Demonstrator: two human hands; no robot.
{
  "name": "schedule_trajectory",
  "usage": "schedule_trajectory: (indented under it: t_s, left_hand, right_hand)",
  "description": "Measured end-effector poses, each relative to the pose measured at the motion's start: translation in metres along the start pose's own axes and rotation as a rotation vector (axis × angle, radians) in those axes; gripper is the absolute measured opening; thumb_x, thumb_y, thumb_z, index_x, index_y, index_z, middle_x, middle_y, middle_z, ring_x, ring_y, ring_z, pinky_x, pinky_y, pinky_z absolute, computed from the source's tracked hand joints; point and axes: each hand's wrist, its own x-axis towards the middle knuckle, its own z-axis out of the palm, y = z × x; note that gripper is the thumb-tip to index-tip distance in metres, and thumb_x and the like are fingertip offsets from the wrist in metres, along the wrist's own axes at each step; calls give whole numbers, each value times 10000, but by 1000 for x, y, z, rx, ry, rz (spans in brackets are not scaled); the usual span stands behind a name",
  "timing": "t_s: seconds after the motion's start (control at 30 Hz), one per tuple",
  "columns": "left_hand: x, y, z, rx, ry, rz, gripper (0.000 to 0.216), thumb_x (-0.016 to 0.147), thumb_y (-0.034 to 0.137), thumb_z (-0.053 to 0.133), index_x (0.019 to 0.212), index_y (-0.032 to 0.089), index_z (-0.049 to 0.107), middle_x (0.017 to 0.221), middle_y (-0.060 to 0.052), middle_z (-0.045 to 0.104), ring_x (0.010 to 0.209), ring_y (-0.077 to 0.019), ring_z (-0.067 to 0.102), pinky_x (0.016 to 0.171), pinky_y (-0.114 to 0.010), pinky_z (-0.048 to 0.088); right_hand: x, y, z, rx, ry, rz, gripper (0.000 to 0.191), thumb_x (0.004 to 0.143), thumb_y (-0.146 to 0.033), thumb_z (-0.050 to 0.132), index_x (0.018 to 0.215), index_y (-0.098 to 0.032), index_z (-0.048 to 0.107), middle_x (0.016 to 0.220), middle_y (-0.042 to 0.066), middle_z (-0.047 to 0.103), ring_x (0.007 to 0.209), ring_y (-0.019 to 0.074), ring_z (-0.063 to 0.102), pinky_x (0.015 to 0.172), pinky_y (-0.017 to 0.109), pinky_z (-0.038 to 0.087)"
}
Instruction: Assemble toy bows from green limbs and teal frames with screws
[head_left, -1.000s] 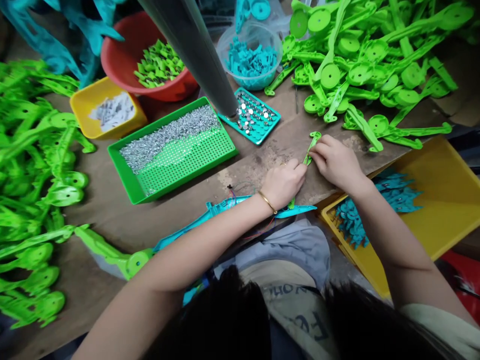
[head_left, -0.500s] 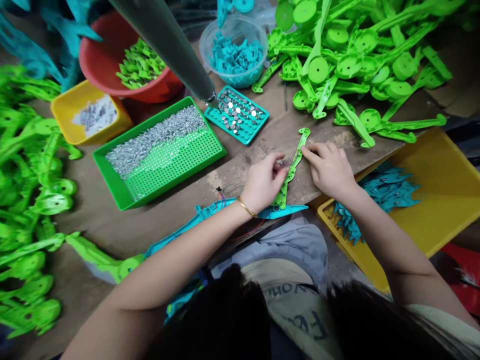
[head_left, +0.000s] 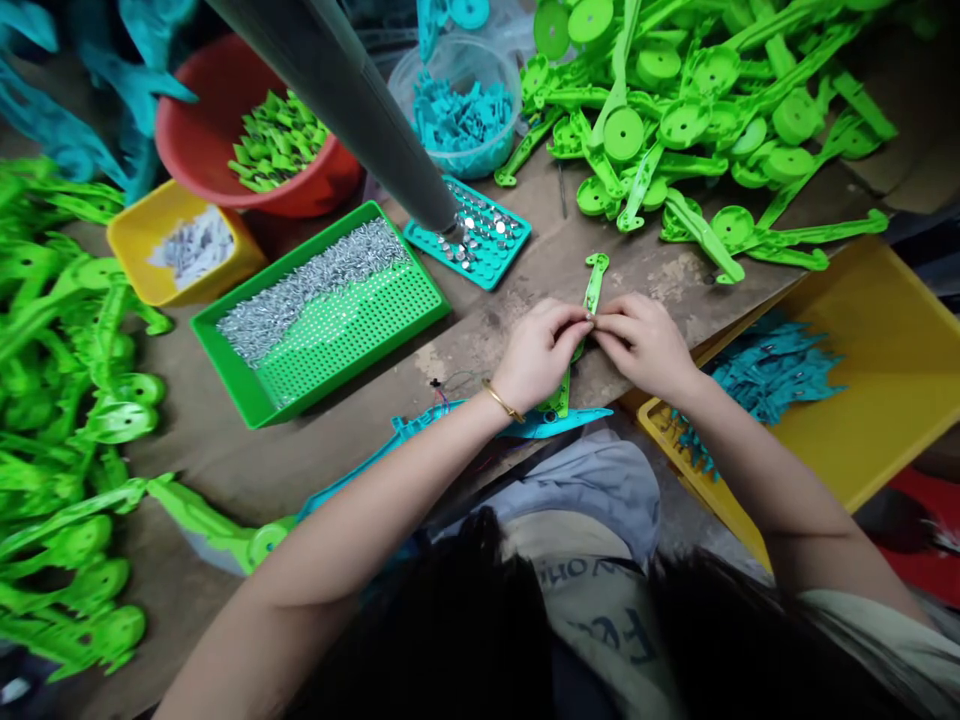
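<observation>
Above a long green plastic part [head_left: 596, 275], my left hand [head_left: 536, 355] and my right hand [head_left: 649, 345] meet at their fingertips. Both are closed in a pinch on something tiny that I cannot make out between the fingers. The middle of the green part is hidden behind them; its narrow end points away from me, and its near end [head_left: 559, 400] rests on a long blue plastic piece [head_left: 574, 423] at the bench edge. Thin red and blue wires [head_left: 442, 400] with a small black tip lie by the blue piece, left of my left wrist.
A grey metal tube [head_left: 375, 120] slants down over a blue tray of small silver discs [head_left: 491, 270]. Nearby stand a green basket of screws [head_left: 352, 345], a yellow tub [head_left: 135, 270], a red bowl [head_left: 180, 140] and a clear bowl [head_left: 405, 85]. Green parts [head_left: 690, 120] heap behind; a yellow bin [head_left: 892, 370] sits right.
My right hand has moved left from the green part's edge, and its fingers have closed against my left fingertips. My left hand has shifted slightly right. The view has tilted a little.
</observation>
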Motion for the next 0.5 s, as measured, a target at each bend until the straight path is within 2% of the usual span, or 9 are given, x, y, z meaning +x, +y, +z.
schedule_trajectory:
  t_s: [0.1,0.23,0.37,0.5]
  left_hand:
    - [-1,2,-2,152,-91,52,153,903,194,543,927,141,685,857,-48,644,836,-164,600,781,-278,471]
    - [-4,1,-2,275,-204,76,185,926,193,493,923,138,670,863,-64,615,839,-180,591,785,-293,477]
    - [-4,0,-1,283,-216,81,173,926,186,493,920,137,659,867,-65,615,841,-181,594,787,-292,482]
    - [-6,1,-5,199,-141,55,116,882,162,570,982,144,626,864,-36,640,819,-160,600,768,-276,483]
  right_hand:
    - [-2,-2,-7,201,110,27,216,925,-276,511,1058,-216,671,924,66,671,894,201,617,795,361,484]
    - [-4,-4,-7,273,113,-60,202,915,-247,536,1062,-235,674,958,65,676,898,190,631,807,353,514]
    - [-7,-2,0,273,137,-100,183,905,-193,547,1035,-219,673,930,66,670,873,178,631,786,332,526]
    - [-8,-2,3,324,142,-83,145,894,-183,563,1007,-209,649,921,64,665,877,174,636,774,320,534]
